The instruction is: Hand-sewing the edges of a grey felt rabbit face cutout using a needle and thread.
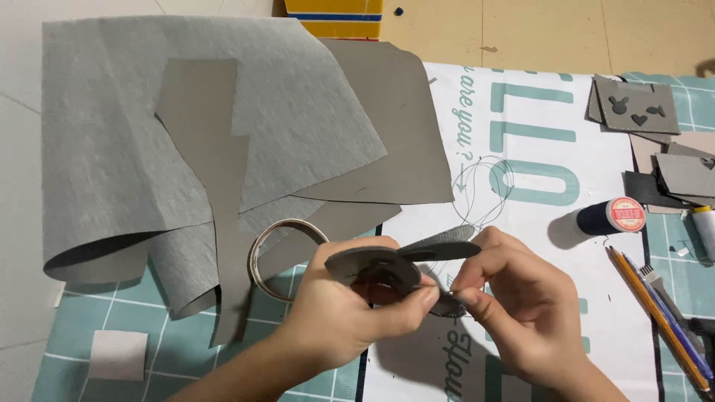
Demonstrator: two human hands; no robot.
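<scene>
My left hand (350,316) holds a small stack of dark grey cut-out felt pieces (380,266) with long ear-like flaps, thumb pressed on its lower edge. My right hand (521,298) pinches at the right edge of the same pieces with thumb and forefinger; a needle is too small to make out. A thin dark thread (484,186) loops up from there across the white printed sheet (536,179).
Large grey felt sheets (149,134) lie curled at the left with a roll of tape (279,253) beside them. A dark thread spool (611,216), pencils (655,313) and grey felt scraps (640,104) lie at the right. A yellow box (335,16) stands at the top.
</scene>
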